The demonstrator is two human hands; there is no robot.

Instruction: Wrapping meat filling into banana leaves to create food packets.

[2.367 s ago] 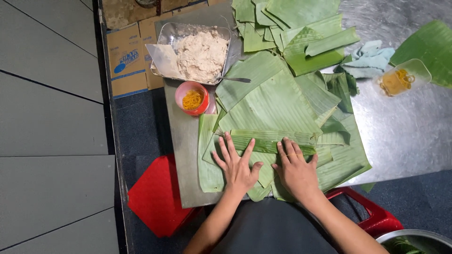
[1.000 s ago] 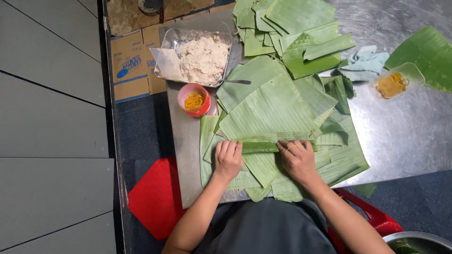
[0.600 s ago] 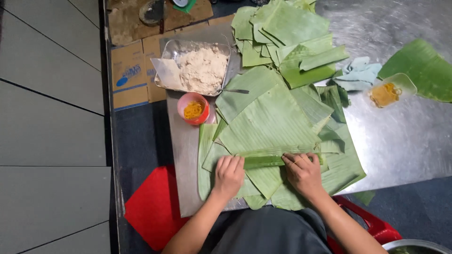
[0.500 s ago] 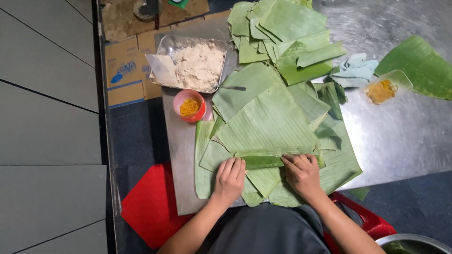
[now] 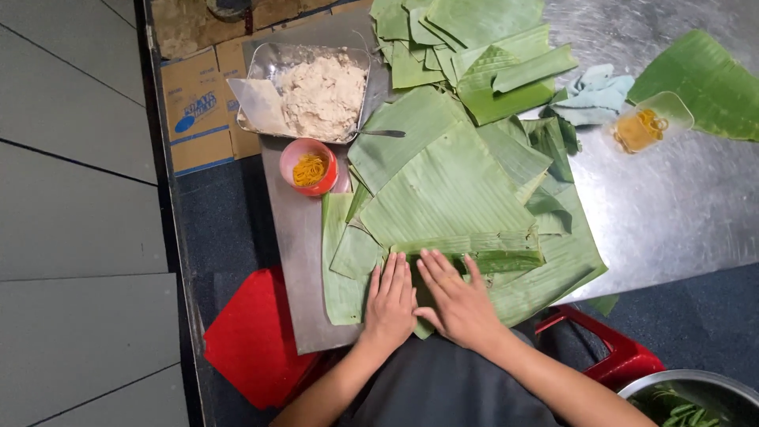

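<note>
While we are pressing our left hand (image 5: 390,304) and right hand (image 5: 458,304) flat, fingers together, on the half-rolled banana leaf (image 5: 466,257) at the tabletop (image 5: 680,213) edge, rolling is remaining unfinished.

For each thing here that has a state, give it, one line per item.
Left hand: flat, palm down on the rolled leaf.
Right hand: flat, fingers spread on it.
Rolled banana leaf: rolled up.
Metal tray: holds pale paste.
Red bowl: holds yellow bands.
Clear tub: lidless.
</note>
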